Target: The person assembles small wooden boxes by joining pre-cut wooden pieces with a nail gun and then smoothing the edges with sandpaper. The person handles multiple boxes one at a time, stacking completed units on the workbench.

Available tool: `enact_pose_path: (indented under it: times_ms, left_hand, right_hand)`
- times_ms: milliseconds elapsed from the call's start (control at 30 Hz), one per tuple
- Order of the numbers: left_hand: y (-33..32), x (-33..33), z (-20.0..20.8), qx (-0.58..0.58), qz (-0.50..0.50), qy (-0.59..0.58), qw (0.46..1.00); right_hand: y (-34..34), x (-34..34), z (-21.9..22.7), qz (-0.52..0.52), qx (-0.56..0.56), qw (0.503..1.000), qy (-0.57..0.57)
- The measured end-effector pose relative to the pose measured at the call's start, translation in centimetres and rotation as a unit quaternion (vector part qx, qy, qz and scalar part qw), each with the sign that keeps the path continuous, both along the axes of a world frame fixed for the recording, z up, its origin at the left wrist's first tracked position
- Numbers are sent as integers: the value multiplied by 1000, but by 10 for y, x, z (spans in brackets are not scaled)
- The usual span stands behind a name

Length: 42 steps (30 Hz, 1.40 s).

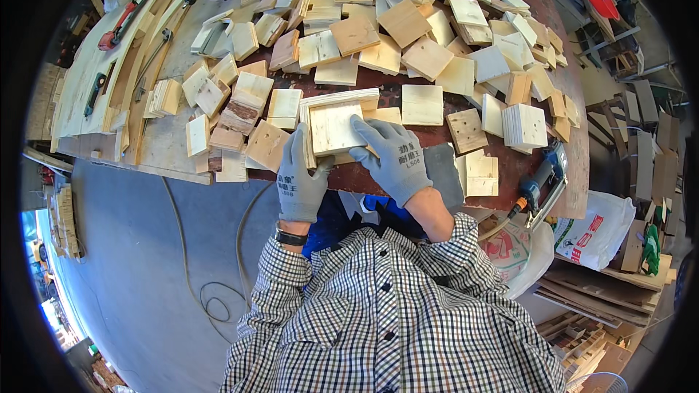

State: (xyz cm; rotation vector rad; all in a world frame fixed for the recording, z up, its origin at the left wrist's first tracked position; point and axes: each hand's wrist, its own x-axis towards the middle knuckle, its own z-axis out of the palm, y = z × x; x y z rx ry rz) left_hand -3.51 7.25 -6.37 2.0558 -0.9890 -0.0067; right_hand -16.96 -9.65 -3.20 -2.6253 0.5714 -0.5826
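Near the table's front edge, a pale square wooden block (335,128) sits inside an L-shaped corner of plywood strips (341,97), which runs along its far and left sides. My left hand (301,183), in a grey work glove, is closed around the left side, fingers along the strip and thumb at the near edge. From the right, my right hand (397,161), gloved alike, grips the block with fingertips on its top and right edge. Each palm's inner side is hidden. A dark grey flat piece (443,175) lies just right of my right hand.
A large heap of square wooden blocks (404,23) covers the table's far side. At the right edge rests a blue air nailer (540,178) with a hose. Long boards (91,105) carrying hand tools lie left. A hose (182,247) trails across the floor.
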Motion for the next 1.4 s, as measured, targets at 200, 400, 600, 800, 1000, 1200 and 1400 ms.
enact_pose_path:
  times_ms: [200,400,600,800,1000,1200,1400]
  left_hand:
    - [0,1,0,-8,0,9,1000]
    - [2,0,2,-3,-7,12,1000]
    - [0,-1,0,-10,1,19,1000]
    - [-2,-2,1,-22,12,17,1000]
    - [-4,-4,4,1,25,12,1000]
    - [-4,-1,5,-13,8,1,1000]
    - [1,1,4,11,5,-37,999]
  right_hand:
    - [0,0,-1,12,-15,1000,9]
    - [5,2,-5,-12,-25,999,-31]
    - [6,1,0,-5,-44,999,-18]
    - [7,0,10,-5,-50,997,-60]
    - [-4,-9,23,-9,49,991,-120]
    - [-48,-47,49,-129,330,913,-200]
    - [-62,-69,44,-193,337,890,-241]
